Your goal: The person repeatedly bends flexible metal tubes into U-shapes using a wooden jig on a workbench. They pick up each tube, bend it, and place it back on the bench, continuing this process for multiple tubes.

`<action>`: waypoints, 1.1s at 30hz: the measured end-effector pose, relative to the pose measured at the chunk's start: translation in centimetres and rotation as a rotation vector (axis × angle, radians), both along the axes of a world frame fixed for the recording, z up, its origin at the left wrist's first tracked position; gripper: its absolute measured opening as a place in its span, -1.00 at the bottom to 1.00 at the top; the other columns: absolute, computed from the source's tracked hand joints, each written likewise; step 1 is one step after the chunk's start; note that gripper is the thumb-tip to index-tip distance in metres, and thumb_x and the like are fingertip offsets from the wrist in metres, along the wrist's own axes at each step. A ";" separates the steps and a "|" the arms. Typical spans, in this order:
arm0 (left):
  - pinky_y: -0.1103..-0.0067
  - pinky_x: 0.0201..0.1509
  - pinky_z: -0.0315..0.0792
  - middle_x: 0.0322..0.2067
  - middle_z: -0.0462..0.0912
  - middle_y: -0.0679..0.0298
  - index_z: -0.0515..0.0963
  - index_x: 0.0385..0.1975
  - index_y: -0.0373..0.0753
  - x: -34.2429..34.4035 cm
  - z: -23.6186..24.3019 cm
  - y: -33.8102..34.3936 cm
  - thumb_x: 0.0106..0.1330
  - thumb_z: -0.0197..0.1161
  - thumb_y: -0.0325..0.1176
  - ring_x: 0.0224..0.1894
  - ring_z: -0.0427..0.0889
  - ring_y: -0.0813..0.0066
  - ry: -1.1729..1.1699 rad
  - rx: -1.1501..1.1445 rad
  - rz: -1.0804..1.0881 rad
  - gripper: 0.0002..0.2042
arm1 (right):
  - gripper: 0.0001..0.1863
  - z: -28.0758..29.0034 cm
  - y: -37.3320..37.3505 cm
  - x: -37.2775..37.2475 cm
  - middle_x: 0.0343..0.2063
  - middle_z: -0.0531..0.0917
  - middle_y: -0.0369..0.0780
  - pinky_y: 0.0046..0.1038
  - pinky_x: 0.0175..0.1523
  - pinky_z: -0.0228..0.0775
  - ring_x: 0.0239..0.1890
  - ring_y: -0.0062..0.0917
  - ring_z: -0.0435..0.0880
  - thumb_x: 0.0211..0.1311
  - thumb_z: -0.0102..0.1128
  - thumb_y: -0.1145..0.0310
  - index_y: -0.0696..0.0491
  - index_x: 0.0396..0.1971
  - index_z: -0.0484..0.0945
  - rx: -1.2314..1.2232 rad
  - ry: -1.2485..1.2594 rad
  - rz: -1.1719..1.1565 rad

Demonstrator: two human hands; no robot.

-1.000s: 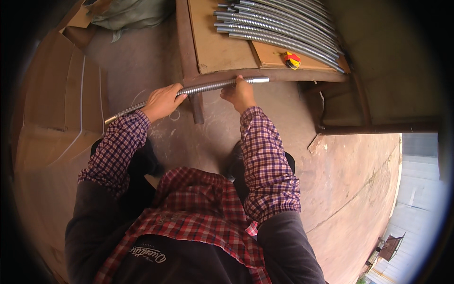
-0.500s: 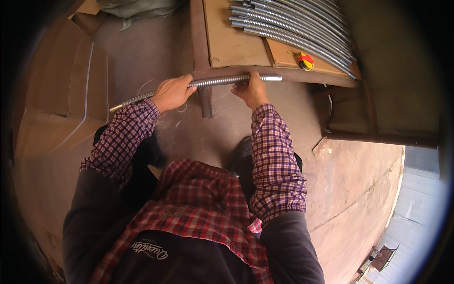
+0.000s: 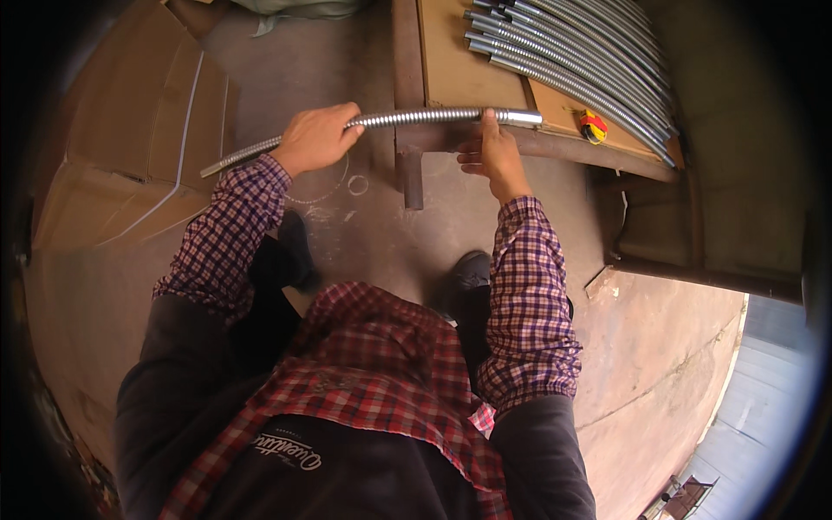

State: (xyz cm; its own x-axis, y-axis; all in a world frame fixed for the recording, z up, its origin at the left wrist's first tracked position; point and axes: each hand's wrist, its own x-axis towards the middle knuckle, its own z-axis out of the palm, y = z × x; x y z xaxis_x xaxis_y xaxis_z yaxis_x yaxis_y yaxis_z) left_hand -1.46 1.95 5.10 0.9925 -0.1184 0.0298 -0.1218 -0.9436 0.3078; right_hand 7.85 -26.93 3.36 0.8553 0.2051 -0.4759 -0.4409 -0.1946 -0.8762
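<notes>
A corrugated metal tube (image 3: 407,118), slightly bowed with smooth ends, lies crosswise in front of me. My left hand (image 3: 316,139) is wrapped round it left of the middle. Near its right end, my right hand (image 3: 496,156) has one digit laid across the top of the tube. The other fingers of that hand stretch leftward below the tube, apart from it; any grip underneath is hidden. The tube's right part is over the front edge of a table (image 3: 433,137). Several similar corrugated tubes (image 3: 581,78) lie side by side on the table.
A yellow and red tape measure (image 3: 593,127) sits on cardboard (image 3: 555,108) near the table's front edge. Large cardboard boxes (image 3: 130,130) stand on the left. A table leg (image 3: 413,182) juts toward me above the floor. A greenish sack (image 3: 303,7) lies at the far edge.
Both hands have moved the tube forward, so its right part now overlaps the table edge. The fingers of my right hand are stretched out more. The view has shifted, moving the table rightward.
</notes>
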 end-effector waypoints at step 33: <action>0.13 -0.14 0.46 -0.37 0.67 -0.01 0.62 -0.17 -0.20 -7.5 1.1 15.7 0.36 0.17 -0.09 -0.24 0.65 -0.07 0.163 0.093 0.068 -0.70 | -0.38 1.4 1.1 1.2 -0.30 0.71 -0.06 -0.41 -0.28 0.62 -0.38 -0.44 0.72 0.54 -0.10 -0.11 0.23 0.10 0.43 -0.078 -0.241 -0.084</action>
